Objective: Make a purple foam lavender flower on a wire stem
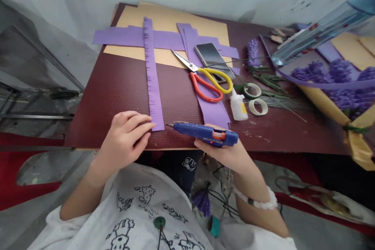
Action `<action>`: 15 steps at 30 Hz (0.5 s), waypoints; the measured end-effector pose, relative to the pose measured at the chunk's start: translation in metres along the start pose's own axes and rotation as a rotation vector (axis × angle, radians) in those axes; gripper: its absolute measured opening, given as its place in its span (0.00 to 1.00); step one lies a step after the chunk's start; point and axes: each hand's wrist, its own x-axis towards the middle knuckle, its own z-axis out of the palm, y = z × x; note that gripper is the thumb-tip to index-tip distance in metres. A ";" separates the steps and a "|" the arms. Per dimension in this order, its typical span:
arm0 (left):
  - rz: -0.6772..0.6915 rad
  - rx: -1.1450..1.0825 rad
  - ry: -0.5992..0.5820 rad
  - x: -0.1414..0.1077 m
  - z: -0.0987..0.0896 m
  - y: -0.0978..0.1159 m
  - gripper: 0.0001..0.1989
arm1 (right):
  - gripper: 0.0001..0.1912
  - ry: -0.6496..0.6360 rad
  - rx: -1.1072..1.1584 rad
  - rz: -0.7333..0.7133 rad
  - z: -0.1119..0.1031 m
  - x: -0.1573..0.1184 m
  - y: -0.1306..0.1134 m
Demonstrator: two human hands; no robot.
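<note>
A purple paper strip [155, 90] with a row of small cuts along its left edge lies lengthwise on the table. At its near end, my left hand [129, 134] rests with fingers stretched out, the fingertips touching the strip's left edge. My right hand [225, 154] is wrapped around a blue hot glue gun [202, 133], whose small red light is lit. The gun's nozzle points left, just beside the strip's near end and apart from it. The trigger is hidden.
Scissors [202, 76] with red and yellow handles lie near a phone [212, 56], other purple strips [123, 36], a glue bottle [238, 105] and tape rolls [258, 107]. Purple flowers [334, 78], green stems [271, 80] and a clear bottle [316, 33] occupy the right side.
</note>
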 end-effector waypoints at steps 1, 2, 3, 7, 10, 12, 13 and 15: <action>0.025 -0.001 -0.022 0.000 0.001 0.000 0.14 | 0.09 -0.003 -0.021 0.004 0.000 0.000 -0.002; 0.047 -0.002 -0.046 0.001 0.002 0.001 0.14 | 0.09 -0.009 -0.039 0.010 0.001 0.000 -0.004; 0.064 -0.002 -0.071 0.001 0.002 0.001 0.14 | 0.10 -0.014 -0.058 0.016 0.001 0.000 -0.006; 0.090 0.005 -0.145 0.003 0.004 0.002 0.13 | 0.11 0.010 -0.132 0.036 0.005 0.002 -0.010; 0.087 0.004 -0.144 0.001 0.005 0.001 0.13 | 0.11 0.022 -0.144 0.062 0.006 0.003 -0.008; 0.076 0.002 -0.143 0.000 0.006 0.001 0.13 | 0.10 0.013 -0.140 0.082 0.006 0.003 -0.007; 0.070 -0.001 -0.143 0.000 0.006 0.001 0.12 | 0.09 0.009 -0.139 0.090 0.006 0.002 -0.006; 0.061 -0.007 -0.145 0.000 0.006 0.001 0.12 | 0.08 0.012 -0.142 0.100 0.005 0.002 -0.006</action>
